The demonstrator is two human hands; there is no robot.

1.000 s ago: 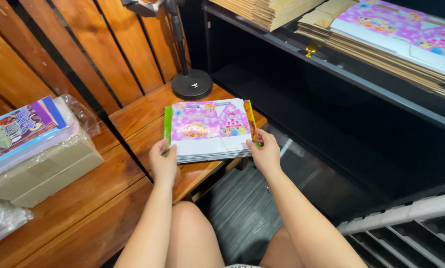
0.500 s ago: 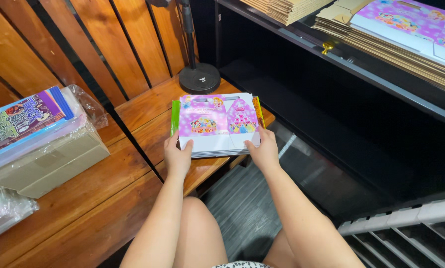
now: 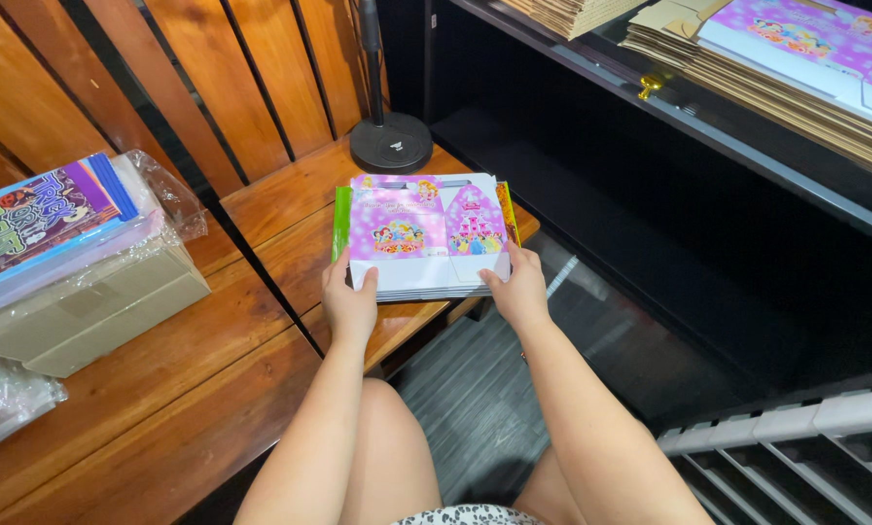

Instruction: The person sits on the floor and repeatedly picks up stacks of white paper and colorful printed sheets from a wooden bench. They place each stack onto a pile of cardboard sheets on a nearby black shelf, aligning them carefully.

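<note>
Pink flat-packed cartons (image 3: 424, 233) | stack squared on worktop (image 3: 280, 219) | left hand (image 3: 350, 303), right hand (image 3: 516, 292) clamp its near corners, aligning edges

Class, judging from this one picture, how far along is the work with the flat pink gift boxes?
Done: one small stack of flat pink gift boxes lies squared on the wooden bench. In hand: the left hand and right hand grip its near corners. Left: a taller pile of flat boxes sits on the black shelf, and wrapped packs lie untouched.
</note>
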